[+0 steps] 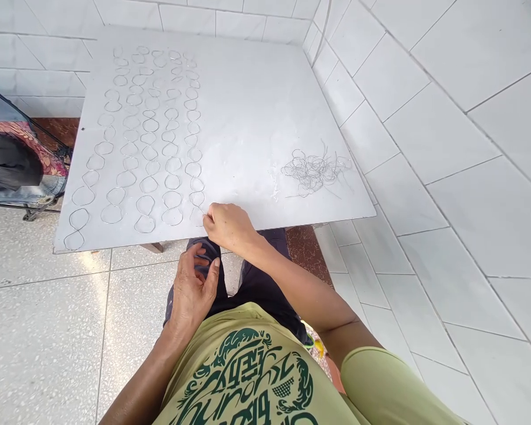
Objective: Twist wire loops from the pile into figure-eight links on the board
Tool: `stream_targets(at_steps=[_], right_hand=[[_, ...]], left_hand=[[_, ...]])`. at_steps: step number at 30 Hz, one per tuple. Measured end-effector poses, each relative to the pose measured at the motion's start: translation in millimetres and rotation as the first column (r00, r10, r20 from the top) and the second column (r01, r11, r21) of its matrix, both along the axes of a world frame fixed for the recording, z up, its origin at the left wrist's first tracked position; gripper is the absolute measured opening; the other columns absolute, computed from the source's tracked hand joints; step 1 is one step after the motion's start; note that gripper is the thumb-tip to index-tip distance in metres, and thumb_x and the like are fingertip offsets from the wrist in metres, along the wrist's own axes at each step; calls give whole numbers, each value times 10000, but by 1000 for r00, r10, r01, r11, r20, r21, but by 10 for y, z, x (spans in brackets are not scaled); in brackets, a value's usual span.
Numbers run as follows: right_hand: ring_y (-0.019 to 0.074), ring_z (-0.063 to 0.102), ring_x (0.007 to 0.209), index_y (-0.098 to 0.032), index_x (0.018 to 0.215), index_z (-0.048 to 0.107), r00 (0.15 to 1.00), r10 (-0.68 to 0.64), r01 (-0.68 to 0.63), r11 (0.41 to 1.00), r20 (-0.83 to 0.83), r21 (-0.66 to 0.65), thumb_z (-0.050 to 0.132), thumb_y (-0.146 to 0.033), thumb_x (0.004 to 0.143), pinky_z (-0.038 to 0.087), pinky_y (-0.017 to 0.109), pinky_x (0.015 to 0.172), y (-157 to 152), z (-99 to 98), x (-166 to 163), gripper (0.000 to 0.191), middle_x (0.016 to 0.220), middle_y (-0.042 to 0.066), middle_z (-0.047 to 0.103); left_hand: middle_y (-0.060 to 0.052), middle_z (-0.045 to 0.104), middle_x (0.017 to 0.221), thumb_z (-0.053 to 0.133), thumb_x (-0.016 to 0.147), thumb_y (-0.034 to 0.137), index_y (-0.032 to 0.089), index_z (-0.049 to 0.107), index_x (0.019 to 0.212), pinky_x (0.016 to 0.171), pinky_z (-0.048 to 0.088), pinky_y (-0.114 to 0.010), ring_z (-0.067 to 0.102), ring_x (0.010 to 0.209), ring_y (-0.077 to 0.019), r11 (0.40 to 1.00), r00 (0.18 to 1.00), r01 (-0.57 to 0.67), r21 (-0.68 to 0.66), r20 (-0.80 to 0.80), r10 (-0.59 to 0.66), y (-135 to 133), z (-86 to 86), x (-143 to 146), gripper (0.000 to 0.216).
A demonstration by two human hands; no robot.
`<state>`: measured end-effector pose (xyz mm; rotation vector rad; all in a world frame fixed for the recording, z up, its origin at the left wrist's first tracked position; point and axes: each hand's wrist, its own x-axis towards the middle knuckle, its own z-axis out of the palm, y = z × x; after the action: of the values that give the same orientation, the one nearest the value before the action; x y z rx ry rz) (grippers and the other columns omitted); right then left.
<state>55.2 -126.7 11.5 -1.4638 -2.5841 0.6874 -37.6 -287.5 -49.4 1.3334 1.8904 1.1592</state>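
Note:
My right hand is at the table's front edge, thumb and fingers pinched on the end of a thin wire loop. That loop lies at the near end of the rightmost column; its tip is hidden by my fingers. My left hand hovers over my lap, below the edge, with fingers curled loosely apart and nothing in them. Several columns of thin wire bent into figure-eights cover the left half of the white tabletop. A tangled heap of loose wires lies on the right side.
White tiled walls border the table at the back and right. A folding chair with dark cloth on it stands at the left, on a speckled floor. My legs are under the front edge.

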Motion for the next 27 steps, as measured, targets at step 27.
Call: stream_targets(at_steps=[27], right_hand=[[238, 615, 917, -149, 1192, 665, 935, -333, 356, 879, -126, 316, 490, -140, 1012, 437, 340, 821, 540, -26, 2232, 252, 1121, 131, 692]], left_hand=[[-73, 711, 1338, 664, 1004, 255, 370, 652, 1411, 1037, 616, -546, 710, 1206, -313, 913, 918, 322, 250, -319, -236, 317, 61, 360, 424]])
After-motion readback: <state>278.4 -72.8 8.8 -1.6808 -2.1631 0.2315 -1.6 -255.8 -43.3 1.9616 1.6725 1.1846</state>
